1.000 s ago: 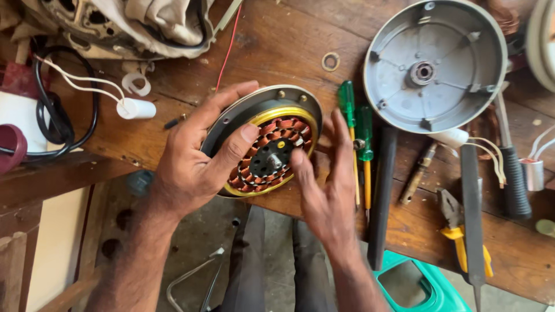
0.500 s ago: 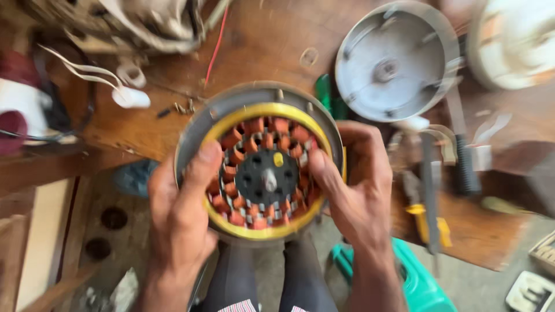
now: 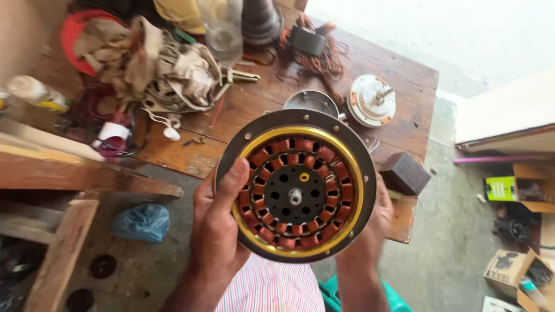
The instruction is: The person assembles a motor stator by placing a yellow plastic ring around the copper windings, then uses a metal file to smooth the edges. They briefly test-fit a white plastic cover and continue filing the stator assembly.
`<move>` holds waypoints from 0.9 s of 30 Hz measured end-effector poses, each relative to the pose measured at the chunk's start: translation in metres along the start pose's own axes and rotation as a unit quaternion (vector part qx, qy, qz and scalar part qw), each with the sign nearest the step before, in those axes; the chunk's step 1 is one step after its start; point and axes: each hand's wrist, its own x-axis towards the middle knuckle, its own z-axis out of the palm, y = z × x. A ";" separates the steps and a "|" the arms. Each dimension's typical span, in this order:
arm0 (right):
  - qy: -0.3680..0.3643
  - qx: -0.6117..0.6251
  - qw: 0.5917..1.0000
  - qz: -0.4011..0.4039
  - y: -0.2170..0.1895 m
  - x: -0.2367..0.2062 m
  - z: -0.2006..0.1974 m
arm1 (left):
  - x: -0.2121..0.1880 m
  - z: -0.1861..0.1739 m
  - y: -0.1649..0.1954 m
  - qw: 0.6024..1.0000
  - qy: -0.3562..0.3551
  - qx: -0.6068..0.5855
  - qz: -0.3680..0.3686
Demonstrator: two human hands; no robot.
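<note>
I hold a round fan motor (image 3: 296, 186) upright in front of me, facing the camera. It has a dark outer ring, a gold band, copper coils around a black hub and a small steel shaft. My left hand (image 3: 217, 222) grips its left edge with the thumb over the coils. My right hand (image 3: 378, 216) holds the right edge from behind and is mostly hidden by the motor.
A wooden workbench (image 3: 399, 92) lies behind, cluttered with a heap of rags and wires (image 3: 153, 66), a grey round cover (image 3: 312, 103), a white motor part with a shaft (image 3: 372, 99) and a dark block (image 3: 406, 173). Cardboard boxes (image 3: 520, 271) sit on the concrete floor at right.
I lifted the motor off the bench and raised it toward the camera. The view has swung, so the bench now shows from farther back.
</note>
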 end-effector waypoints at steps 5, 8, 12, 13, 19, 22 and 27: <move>-0.142 -0.031 0.984 0.107 0.066 0.027 0.017 | -0.012 0.003 0.025 0.999 0.030 0.005 0.017; -0.220 -0.046 0.959 0.171 0.099 0.039 0.030 | -0.012 -0.004 0.042 0.999 0.030 -0.005 0.029; -0.316 -0.099 0.919 0.213 0.103 0.061 0.068 | -0.010 -0.022 0.064 0.998 0.028 0.004 0.062; -0.312 -0.128 0.923 0.184 0.095 0.066 0.075 | -0.009 -0.028 0.067 0.997 0.034 0.008 0.069; -0.219 -0.216 0.940 -0.151 0.032 0.034 0.084 | 0.023 -0.079 0.062 0.963 0.155 0.182 0.122; -0.345 -0.433 0.797 -0.240 0.028 0.001 0.097 | 0.037 -0.098 0.043 0.941 0.120 0.290 0.125; -0.315 -0.475 0.792 -0.217 0.033 -0.011 0.123 | 0.041 -0.100 0.021 0.907 0.056 0.386 0.156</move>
